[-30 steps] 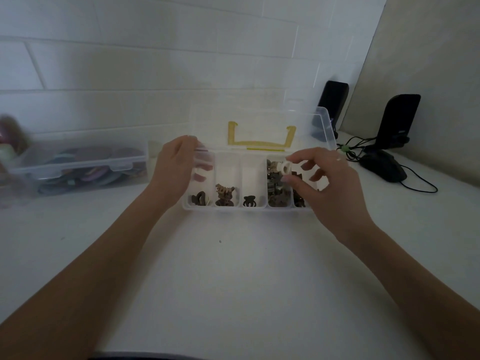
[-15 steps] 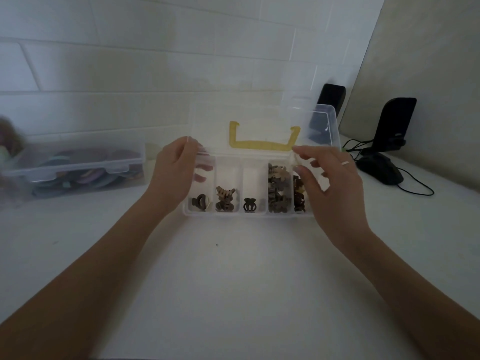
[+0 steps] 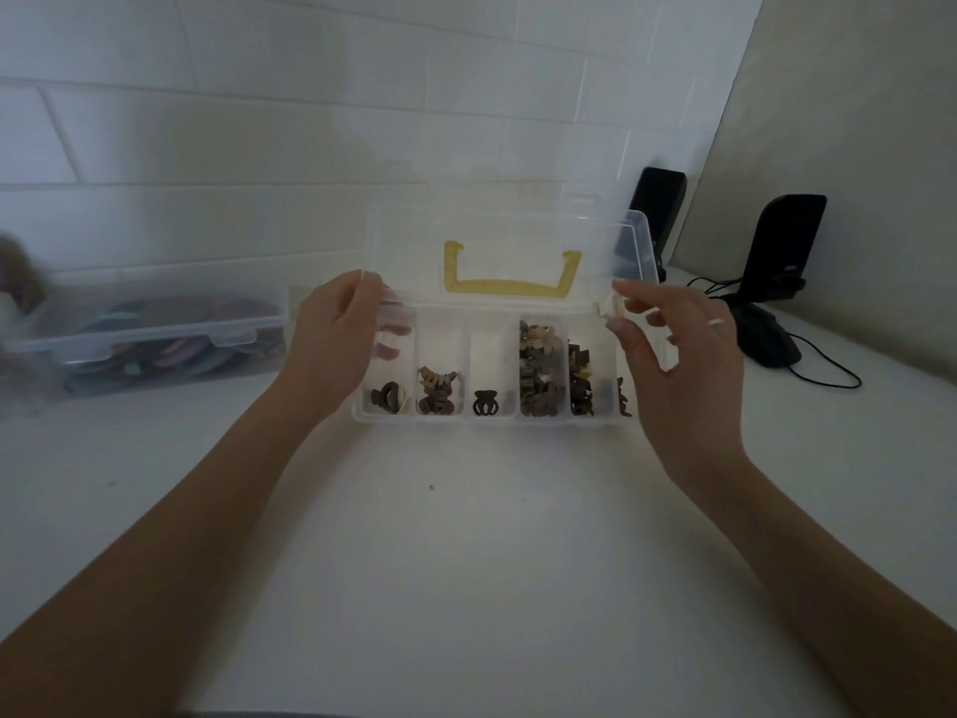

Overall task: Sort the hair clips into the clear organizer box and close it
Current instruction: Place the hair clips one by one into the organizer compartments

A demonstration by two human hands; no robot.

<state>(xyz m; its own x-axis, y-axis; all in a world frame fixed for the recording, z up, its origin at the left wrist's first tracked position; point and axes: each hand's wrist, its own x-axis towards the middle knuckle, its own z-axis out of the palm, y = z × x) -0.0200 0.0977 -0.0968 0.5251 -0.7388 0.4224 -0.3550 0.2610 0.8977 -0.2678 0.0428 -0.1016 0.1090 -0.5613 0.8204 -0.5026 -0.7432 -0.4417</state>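
Observation:
The clear organizer box [image 3: 492, 420] sits on the white table with its lid [image 3: 507, 241] raised; a yellow handle [image 3: 510, 287] shows on the lid. Small brown and tan hair clips [image 3: 538, 373] lie in several compartments, most in the fourth from the left. My left hand [image 3: 336, 336] grips the box's left end, fingers inside the first compartment. My right hand [image 3: 678, 365] hovers at the box's right end and pinches a small cream hair clip [image 3: 611, 307] between thumb and forefinger, level with the lid's lower edge.
A second clear plastic box [image 3: 150, 329] with coloured items stands closed at the left, against the tiled wall. Two black speakers [image 3: 782, 241] and a black mouse [image 3: 766, 342] with cables occupy the back right corner. A blurred object [image 3: 13, 282] sits at the far left.
My right hand has lifted the cream clip from over the fourth compartment up and to the right, to the box's right end. The left hand has stayed on the box.

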